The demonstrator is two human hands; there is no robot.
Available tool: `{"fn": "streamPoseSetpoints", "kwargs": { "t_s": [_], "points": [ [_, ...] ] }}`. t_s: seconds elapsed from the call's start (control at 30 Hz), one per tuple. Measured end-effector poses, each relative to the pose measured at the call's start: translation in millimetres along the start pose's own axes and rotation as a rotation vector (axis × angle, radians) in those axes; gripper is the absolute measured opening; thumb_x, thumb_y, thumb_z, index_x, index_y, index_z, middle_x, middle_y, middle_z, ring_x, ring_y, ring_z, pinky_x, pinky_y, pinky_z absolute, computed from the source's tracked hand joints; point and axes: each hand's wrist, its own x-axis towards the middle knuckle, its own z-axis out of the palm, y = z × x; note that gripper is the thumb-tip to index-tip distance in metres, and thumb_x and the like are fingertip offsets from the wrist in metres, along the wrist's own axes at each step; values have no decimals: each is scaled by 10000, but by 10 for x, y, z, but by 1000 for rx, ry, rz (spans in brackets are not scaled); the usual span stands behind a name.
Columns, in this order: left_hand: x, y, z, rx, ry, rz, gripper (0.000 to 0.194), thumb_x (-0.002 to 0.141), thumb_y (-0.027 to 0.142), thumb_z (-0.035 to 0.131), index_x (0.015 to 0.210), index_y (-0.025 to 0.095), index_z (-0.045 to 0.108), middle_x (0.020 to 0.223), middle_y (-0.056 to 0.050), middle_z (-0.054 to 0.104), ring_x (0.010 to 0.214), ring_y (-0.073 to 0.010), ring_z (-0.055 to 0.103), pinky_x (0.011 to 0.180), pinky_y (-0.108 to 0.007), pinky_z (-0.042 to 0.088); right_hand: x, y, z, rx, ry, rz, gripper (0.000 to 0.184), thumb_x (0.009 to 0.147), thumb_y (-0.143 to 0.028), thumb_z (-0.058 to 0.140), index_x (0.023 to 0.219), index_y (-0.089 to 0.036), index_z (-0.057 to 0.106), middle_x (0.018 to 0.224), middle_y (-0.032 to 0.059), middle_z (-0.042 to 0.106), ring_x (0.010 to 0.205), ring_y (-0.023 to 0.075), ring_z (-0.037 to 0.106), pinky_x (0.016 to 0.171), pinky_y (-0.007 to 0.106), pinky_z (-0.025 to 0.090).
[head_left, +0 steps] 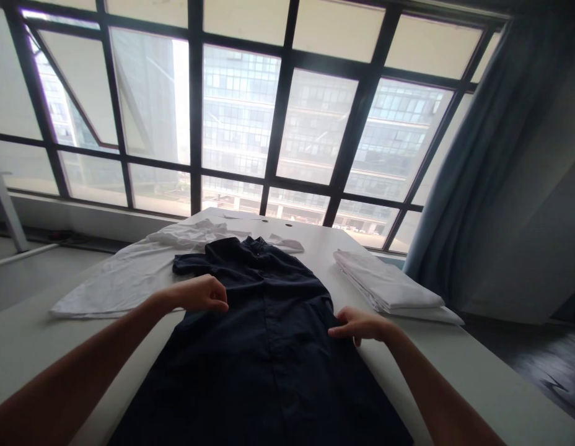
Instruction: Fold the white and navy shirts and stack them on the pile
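A dark navy short-sleeved button-up shirt [269, 347] lies front side up, its collar toward the window and its lower part running out of view at the bottom. Over its left side is my left hand [201, 293], with curled fingers pressed together; whether cloth is pinched in them is hidden. At the shirt's right edge, my right hand [359, 324] has closed on the cloth, thumb on top and fingertips partly hidden. To the left, a white garment [124, 279] lies spread out and wrinkled, partly behind the navy shirt.
A white table [487, 365] bears the garments. On its right side lies a stack of folded white cloth [390, 285]. Beyond the far edge are large framed windows [241, 111], with a blue-grey curtain [473, 155] at right. A white table leg [8, 210] stands far left.
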Motion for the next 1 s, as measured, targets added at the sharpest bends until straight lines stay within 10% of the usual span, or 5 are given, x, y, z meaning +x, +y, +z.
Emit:
{"fn": "streamPoseSetpoints", "kwargs": {
  "t_s": [0.3, 0.57, 0.8, 0.93, 1.0],
  "points": [
    [170, -211, 233, 265, 37, 127, 909, 595, 412, 878, 1417, 300, 507, 1595, -95, 307, 1460, -358, 260, 1171, -510, 246, -514, 115, -392, 171, -232, -77, 629, 620, -714, 737, 856, -132, 694, 524, -10, 586, 473, 137, 587, 424, 200, 404],
    [143, -138, 317, 206, -264, 135, 1150, 400, 404, 948, 1444, 357, 467, 1605, -56, 294, 1472, -377, 214, 1171, -508, 242, 248, 245, -52, -284, 628, -294, 370, 842, -399, 640, 1126, -168, 694, 1161, 139, 694, 1062, 278, 657, 919, 393, 523],
    [202, -522, 61, 237, 287, -29, 512, 873, 486, 557, 1304, 213, 605, 1349, -103, 607, 1249, -289, 552, 1087, -383, 399, 280, -34, 201, -402, 455, -422, 355, 824, -361, 643, 1141, -224, 722, 1273, 99, 645, 1170, 279, 601, 1065, 417, 422],
    [265, -1095, -186, 346, 418, -296, 505, 895, 493, 467, 1259, 182, 630, 1367, -124, 594, 1290, -294, 515, 1092, -375, 381, 192, -121, 64, -193, 136, -399, 392, 857, -515, 594, 995, -184, 753, 960, 86, 745, 908, 249, 698, 854, 356, 533],
    [299, -1340, -288, 362, 444, -434, 528, 897, 500, 453, 1278, 172, 615, 1379, -138, 581, 1286, -300, 517, 1071, -373, 391, 332, -81, -21, -137, 227, -309, 389, 900, -459, 531, 1002, -147, 740, 885, 95, 750, 822, 231, 705, 777, 331, 541]
  ]
}}
